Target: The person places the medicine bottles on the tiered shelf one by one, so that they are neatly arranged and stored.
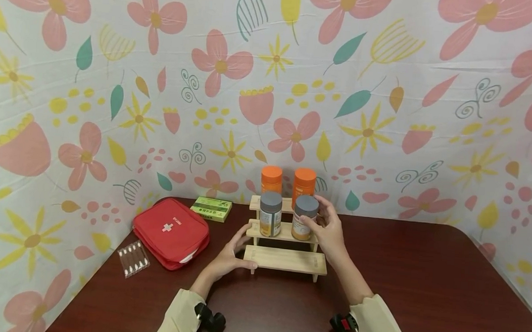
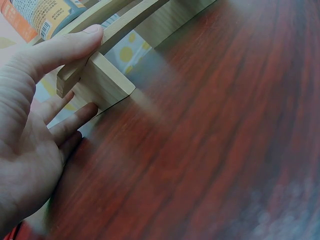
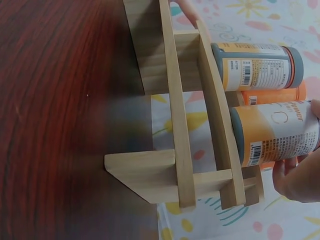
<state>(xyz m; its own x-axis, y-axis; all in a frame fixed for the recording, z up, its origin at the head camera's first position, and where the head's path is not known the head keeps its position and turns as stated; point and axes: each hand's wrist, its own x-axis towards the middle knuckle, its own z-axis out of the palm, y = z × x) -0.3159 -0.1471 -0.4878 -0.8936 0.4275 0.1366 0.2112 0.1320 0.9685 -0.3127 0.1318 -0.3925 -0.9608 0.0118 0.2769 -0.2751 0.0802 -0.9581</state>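
A three-step wooden display rack (image 1: 285, 260) stands on the table. My right hand (image 1: 332, 233) grips a grey-lidded bottle (image 1: 306, 207) by its upper part at the right of the middle step. In the right wrist view, that orange-and-white labelled bottle (image 3: 272, 131) has its base at the step board. A second grey-lidded bottle (image 1: 270, 213) stands left of it. Behind them, two orange-capped bottles (image 1: 272, 178) are on the top step. My left hand (image 1: 227, 257) holds the rack's left end. In the left wrist view its thumb (image 2: 75, 44) lies over the lowest board, its other fingers beside the leg.
Left of the rack lie a red first-aid pouch (image 1: 171, 231), a green-yellow box (image 1: 211, 208) and a clear packet of cotton swabs (image 1: 133, 259). A flower-printed cloth (image 1: 259, 106) hangs behind the dark wooden table (image 1: 404, 276).
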